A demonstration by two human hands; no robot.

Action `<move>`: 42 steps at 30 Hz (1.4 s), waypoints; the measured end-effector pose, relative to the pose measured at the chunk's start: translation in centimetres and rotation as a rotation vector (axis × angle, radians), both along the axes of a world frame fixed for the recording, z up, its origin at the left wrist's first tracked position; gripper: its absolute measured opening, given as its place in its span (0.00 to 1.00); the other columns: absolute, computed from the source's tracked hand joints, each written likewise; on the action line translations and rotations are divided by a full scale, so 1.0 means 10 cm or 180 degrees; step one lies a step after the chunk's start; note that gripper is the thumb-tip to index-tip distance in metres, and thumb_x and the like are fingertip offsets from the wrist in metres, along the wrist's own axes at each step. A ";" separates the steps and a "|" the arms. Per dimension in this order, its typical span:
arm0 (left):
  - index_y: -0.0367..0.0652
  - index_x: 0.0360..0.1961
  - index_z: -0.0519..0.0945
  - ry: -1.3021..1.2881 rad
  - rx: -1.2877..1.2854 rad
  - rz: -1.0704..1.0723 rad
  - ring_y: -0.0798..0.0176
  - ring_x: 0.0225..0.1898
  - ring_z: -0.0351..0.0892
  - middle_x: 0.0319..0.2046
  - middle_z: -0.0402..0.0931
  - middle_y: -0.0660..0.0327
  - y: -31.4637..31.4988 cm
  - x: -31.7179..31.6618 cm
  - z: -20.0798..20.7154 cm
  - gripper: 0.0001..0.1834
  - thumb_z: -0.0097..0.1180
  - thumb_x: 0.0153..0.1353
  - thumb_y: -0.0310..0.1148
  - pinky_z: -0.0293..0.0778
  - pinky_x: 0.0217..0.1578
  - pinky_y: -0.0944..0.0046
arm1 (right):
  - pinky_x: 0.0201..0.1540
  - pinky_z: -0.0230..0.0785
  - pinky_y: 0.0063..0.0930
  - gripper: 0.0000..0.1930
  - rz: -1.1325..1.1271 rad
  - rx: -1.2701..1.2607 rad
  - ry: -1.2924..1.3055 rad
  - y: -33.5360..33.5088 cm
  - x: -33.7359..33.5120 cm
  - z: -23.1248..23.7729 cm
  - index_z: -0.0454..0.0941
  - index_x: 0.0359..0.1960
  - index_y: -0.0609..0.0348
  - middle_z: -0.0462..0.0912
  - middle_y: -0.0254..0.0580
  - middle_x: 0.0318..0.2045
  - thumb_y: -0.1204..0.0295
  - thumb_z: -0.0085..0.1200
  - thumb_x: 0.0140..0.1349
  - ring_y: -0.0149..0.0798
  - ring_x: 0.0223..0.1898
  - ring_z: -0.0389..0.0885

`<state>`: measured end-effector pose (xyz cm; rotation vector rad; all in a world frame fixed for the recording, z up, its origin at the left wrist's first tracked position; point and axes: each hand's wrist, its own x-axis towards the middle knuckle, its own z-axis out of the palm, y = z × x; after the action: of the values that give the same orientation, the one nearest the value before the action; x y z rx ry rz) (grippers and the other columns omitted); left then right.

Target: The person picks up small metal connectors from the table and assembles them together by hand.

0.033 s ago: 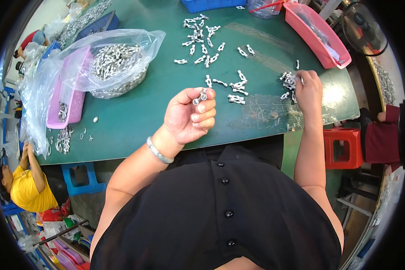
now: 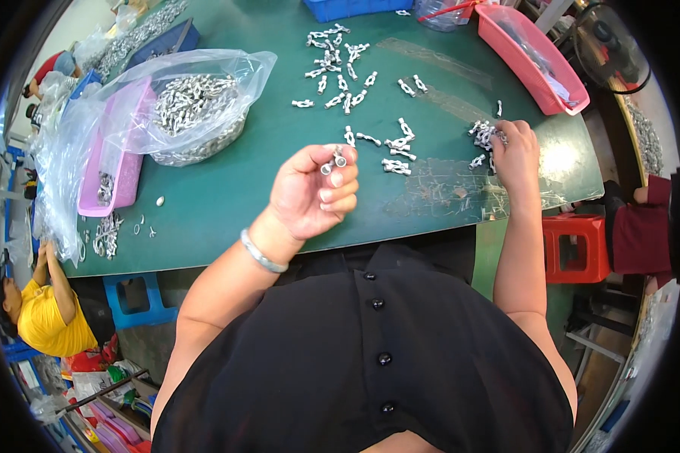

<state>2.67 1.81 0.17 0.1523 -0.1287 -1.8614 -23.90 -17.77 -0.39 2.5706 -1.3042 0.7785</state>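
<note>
My left hand (image 2: 313,189) is raised over the table's near edge, its thumb and curled fingers closed on small silver metal fittings (image 2: 334,161) whose round, cup-like ends face me. A grey bangle circles that wrist. To the right, my right hand (image 2: 518,155) reaches down to a small pile of silver metal fittings (image 2: 482,136), fingers bent and pinching at its right side. Exactly which piece the fingertips grip is partly hidden. Between the hands lie several loose fittings (image 2: 400,142). A larger scattered group of fittings (image 2: 336,64) spreads farther back.
On the green table (image 2: 279,189), a clear plastic bag (image 2: 253,72) full of fittings leans by a purple bin (image 2: 91,181). A pink bin (image 2: 536,72) stands back right, a blue bin (image 2: 347,9) at the far edge. A person in yellow (image 2: 49,317) is at left; a red stool (image 2: 578,249) at right.
My left hand has shifted slightly left with its fittings. My right hand has moved a little at the pile, staying in contact with it.
</note>
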 end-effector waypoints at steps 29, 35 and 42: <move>0.38 0.40 0.78 -0.7431 -0.0968 0.1361 0.57 0.30 0.75 0.33 0.73 0.56 0.01 -0.13 -0.06 0.18 0.62 0.50 0.37 0.72 0.31 0.62 | 0.40 0.66 0.38 0.09 0.1832 0.1548 -0.0051 0.70 0.80 -0.01 0.72 0.27 0.62 0.74 0.45 0.30 0.73 0.58 0.46 0.49 0.36 0.73; 0.39 0.32 0.76 -0.7715 -0.1284 0.1390 0.53 0.37 0.73 0.30 0.71 0.57 -0.17 -0.29 -0.16 0.14 0.64 0.46 0.35 0.70 0.36 0.58 | 0.38 0.66 0.38 0.09 0.1928 0.1649 -0.0242 0.75 0.80 -0.02 0.71 0.27 0.61 0.74 0.45 0.30 0.73 0.58 0.46 0.49 0.36 0.73; 0.40 0.29 0.74 -0.7380 -0.1102 0.1304 0.54 0.35 0.73 0.29 0.71 0.58 -0.16 -0.25 -0.17 0.11 0.62 0.46 0.30 0.70 0.35 0.58 | 0.35 0.67 0.36 0.09 0.1999 0.2261 -0.0532 0.81 0.83 0.00 0.71 0.27 0.63 0.75 0.45 0.26 0.77 0.58 0.46 0.47 0.32 0.75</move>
<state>0.16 0.18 -1.54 1.7915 -1.7314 -0.3602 -15.56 -9.69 -0.39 3.6549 -0.9025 0.7083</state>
